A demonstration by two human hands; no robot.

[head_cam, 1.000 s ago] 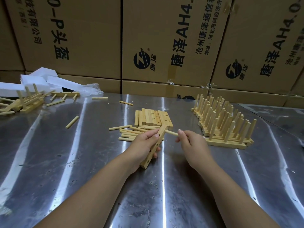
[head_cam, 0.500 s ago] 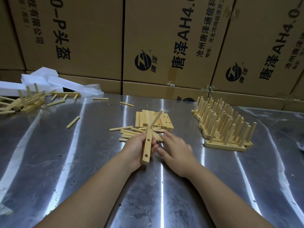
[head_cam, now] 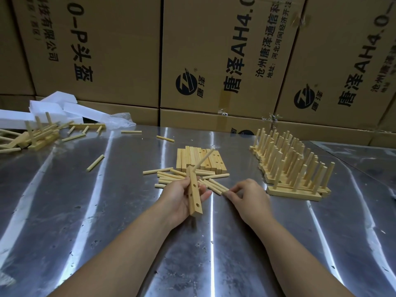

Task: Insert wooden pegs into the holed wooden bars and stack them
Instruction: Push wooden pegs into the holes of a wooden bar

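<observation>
One peg (head_cam: 203, 160) is seated in the far end hole of the holed bar (head_cam: 194, 195) and slants up and away from the fingers. The remaining holes along the bar's upper face show open.

Left hand (head_cam: 182, 198): fingers and thumb curled round the bar's mid-length. The bar is held clear of the steel table (head_cam: 107, 211), with its near end pointing back toward the wrist.

Right hand (head_cam: 249, 196): fingers bent, thumb and fingertips pinching the near end of a loose peg (head_cam: 217, 185). That peg lies on the table just to the left of the hand, at the edge of the pile of loose pegs (head_cam: 171, 176). Whether it has lifted off the surface cannot be told.

Supplies: blank bars (head_cam: 199, 159) lie side by side just beyond the left hand, past the pile. The finished stack (head_cam: 293, 170) of pegged bars stands to the right of the right hand, close by but apart.

Assessment: pegging of the current bar is under way, with one hole filled and the second peg being taken up. The bar is not ready for stacking.

Next move, as judged: draw the pinched peg free of its neighbours without scattering them. Turn it end-on to the next open hole and press it straight down while the left hand steadies the bar. A skewed entry would likely jam.
</observation>
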